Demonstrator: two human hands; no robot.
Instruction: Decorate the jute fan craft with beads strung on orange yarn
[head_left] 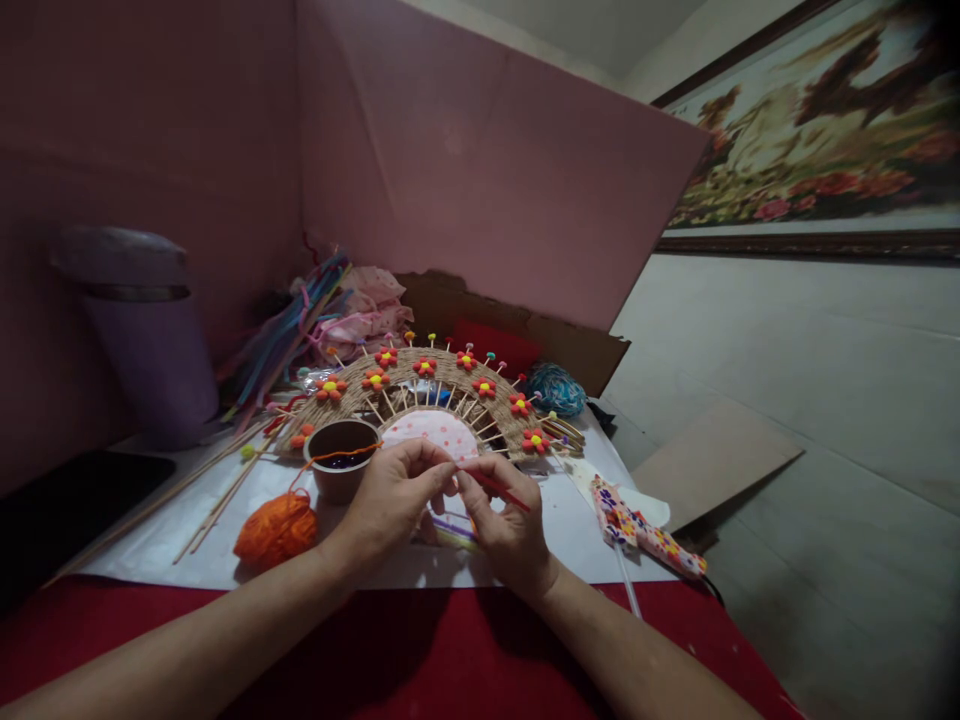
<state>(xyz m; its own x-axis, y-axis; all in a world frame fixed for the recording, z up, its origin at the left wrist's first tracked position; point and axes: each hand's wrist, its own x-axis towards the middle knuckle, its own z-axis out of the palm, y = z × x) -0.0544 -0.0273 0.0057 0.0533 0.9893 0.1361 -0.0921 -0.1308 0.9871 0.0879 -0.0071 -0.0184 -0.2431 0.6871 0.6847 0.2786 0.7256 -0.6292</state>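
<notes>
My left hand [401, 490] is closed in a pinch, and a strand of orange yarn [346, 453] runs into it across a brown cup [341, 490] with dark contents. The strand comes from an orange yarn ball [277, 530] left of the cup. Fingertip to fingertip with it, my right hand [510, 520] is closed on a thin red stick [502, 490], whose far end is hidden by the fingers. Just behind both hands stands a half-round fan [442, 362] wrapped in twine, with red and orange flowers, bead-tipped sticks and a dotted white centre [431, 428].
Thin wooden sticks [225, 495] lie at the left, before a purple bin [150, 350]. Pipe cleaners [300, 310] and pink cloth [367, 310] are heaped behind. A blue yarn ball [555, 388] sits back right; a flower-patterned glue gun [645, 530] lies near the right edge.
</notes>
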